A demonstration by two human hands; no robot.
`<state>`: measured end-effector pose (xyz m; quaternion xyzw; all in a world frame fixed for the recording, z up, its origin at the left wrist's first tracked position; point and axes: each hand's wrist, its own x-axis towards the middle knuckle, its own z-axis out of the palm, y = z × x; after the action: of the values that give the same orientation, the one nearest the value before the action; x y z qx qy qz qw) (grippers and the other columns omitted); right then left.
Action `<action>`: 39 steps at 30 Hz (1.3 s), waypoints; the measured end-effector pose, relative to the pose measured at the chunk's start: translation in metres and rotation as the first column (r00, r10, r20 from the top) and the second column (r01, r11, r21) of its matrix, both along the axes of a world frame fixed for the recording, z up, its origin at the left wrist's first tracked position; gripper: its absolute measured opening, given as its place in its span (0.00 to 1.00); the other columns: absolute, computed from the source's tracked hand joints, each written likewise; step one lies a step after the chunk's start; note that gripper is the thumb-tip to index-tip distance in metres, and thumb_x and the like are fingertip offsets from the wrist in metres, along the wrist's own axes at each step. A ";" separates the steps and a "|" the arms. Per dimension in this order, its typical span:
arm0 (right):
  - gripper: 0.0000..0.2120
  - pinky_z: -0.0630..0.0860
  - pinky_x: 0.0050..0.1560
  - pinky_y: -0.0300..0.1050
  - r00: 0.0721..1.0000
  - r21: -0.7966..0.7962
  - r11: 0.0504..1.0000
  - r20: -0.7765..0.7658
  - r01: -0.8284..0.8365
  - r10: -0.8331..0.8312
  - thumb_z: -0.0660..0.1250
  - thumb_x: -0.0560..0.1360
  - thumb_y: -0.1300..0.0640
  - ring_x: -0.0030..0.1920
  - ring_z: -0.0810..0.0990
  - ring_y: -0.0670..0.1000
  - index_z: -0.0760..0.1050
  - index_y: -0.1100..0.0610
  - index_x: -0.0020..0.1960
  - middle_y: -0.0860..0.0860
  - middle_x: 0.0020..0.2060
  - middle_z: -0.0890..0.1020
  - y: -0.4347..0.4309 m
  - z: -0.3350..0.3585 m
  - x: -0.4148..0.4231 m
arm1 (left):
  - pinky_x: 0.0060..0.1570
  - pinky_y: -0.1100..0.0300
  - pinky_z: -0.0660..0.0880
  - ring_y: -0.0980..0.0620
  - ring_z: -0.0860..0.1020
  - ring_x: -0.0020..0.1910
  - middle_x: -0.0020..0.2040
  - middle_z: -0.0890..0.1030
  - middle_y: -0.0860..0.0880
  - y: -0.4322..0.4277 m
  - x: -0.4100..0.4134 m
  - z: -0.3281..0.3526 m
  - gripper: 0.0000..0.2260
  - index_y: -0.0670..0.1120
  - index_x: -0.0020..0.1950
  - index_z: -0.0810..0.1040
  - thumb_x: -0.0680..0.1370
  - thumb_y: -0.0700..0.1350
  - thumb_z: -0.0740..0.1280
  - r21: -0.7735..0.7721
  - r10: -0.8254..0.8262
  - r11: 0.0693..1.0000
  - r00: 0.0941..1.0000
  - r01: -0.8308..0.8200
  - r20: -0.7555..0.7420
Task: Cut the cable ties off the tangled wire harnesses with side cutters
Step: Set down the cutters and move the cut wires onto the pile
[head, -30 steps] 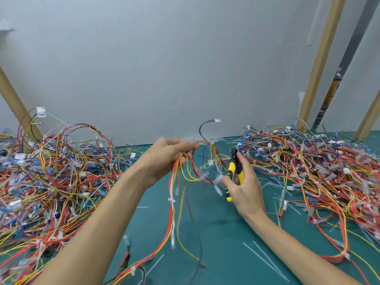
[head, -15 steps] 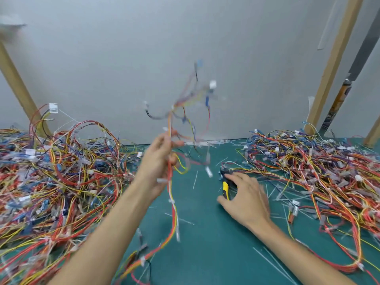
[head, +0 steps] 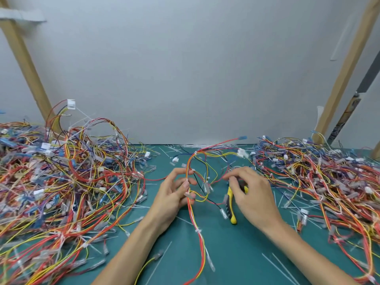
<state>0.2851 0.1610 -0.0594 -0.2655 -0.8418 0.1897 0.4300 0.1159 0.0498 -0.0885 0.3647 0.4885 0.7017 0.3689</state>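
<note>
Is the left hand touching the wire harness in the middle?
Touching. In the head view, the left hand pinches the wire harness: thumb and fingers close on its red and yellow wires, with no gap.

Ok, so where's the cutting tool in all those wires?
Find the teal cutting mat between the left heap of coloured wires and the right heap. In that gap, the right hand curls over the yellow-and-black side cutters, beside the red-and-yellow wire harness pinched by the left hand. It's the only thick, stubby yellow bar; every wire around it is thin and bendy.
</note>
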 end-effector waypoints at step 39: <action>0.11 0.71 0.34 0.36 0.582 -0.593 -0.056 -0.802 -0.804 0.136 0.63 0.74 0.59 0.40 0.81 0.45 0.78 0.59 0.55 0.53 0.46 0.84 0.011 0.038 -0.097 | 0.34 0.64 0.77 0.50 0.83 0.34 0.41 0.84 0.46 0.001 0.008 0.004 0.10 0.43 0.46 0.81 0.72 0.49 0.69 -0.028 0.001 1.000 0.993 -0.004 -0.121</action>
<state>0.1885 0.1718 -0.0218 -0.0736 -0.3980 0.8764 0.2609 0.1238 0.0505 -0.0846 0.4008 0.5203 0.6717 0.3427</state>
